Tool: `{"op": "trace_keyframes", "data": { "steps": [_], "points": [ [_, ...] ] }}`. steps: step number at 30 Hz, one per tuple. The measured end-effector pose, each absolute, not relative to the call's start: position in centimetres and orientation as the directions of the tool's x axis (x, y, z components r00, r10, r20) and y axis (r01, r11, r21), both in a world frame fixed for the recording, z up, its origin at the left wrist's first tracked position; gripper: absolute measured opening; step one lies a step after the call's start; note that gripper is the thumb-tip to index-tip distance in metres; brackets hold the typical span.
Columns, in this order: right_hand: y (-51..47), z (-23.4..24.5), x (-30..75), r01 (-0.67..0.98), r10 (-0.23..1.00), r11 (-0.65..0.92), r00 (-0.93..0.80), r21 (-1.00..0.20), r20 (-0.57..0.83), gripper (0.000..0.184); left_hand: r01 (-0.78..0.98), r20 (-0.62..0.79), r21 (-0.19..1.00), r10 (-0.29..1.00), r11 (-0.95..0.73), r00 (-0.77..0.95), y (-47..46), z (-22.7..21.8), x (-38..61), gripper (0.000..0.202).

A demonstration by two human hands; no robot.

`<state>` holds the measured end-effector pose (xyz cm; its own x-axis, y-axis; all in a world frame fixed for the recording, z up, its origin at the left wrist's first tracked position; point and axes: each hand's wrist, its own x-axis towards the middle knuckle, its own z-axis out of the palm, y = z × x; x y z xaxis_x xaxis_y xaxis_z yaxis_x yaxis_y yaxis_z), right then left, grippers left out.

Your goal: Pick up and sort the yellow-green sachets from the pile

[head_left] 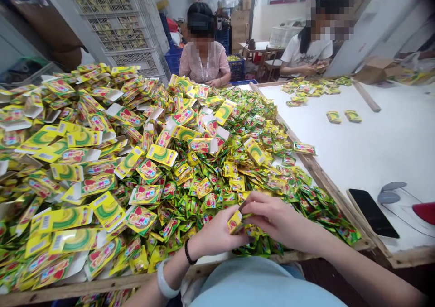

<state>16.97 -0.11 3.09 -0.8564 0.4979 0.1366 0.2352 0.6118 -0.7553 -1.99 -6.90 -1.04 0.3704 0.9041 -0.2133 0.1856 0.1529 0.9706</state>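
Observation:
My left hand grips a small yellow candy box close to the table's front edge. Fingers and thumb wrap its sides, and one printed face shows. My right hand is at the upper right end of that box, its fingertips pinched together; what they hold there is mostly hidden by the fingers. Beneath and beyond both hands spreads a heap of small green and yellow candy sachets. To the left rises a large pile of yellow and green printed boxes, many with white end flaps standing open.
A wooden strip edges the heap on the right. Beyond it, a phone and grey earpieces lie on a white tabletop. Two co-workers sit across the table. Stacked white crates stand at the back left.

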Motion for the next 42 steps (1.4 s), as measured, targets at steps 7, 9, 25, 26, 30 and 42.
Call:
{"op": "trace_keyframes", "data": {
  "steps": [7, 9, 25, 26, 30, 42],
  "points": [
    [-2.0, 0.5, 18.1, 0.171, 0.622, 0.429, -0.768, -0.887, 0.153, 0.017, 0.114, -0.256, 0.967, 0.829, 0.23, 0.498, -7.1, -1.8, -1.2, 0.063],
    [-2.2, 0.4, 18.0, 0.187, 0.542, 0.452, -0.834, -0.872, 0.102, 0.02, 0.087, -0.207, 0.978, 0.831, 0.19, 0.516, -6.5, -1.4, -0.7, 0.076],
    [6.6, -4.7, 25.5, 0.677, 0.726, 0.651, -0.687, -0.344, 0.021, 0.034, 0.834, 0.141, 0.524, 0.983, -0.172, 0.114, -4.7, -5.5, -12.4, 0.035],
    [6.7, -4.8, 25.6, 0.692, 0.741, 0.624, -0.672, -0.363, -0.006, 0.028, 0.778, 0.156, 0.618, 0.988, -0.114, 0.02, -4.6, -5.2, -12.0, 0.033],
    [6.4, -2.7, 25.1, 0.652, 0.836, 0.463, -0.547, -0.601, 0.05, 0.025, 0.329, -0.004, 0.941, 0.972, 0.084, -0.237, -3.9, -4.1, -8.8, 0.04],
    [1.4, -2.5, 15.2, 0.134, 0.9, 0.104, -0.434, -0.985, 0.036, 0.032, -0.127, -0.087, 0.989, 0.995, 0.08, -0.047, -4.3, -2.1, -2.3, 0.042]
  ]
}}
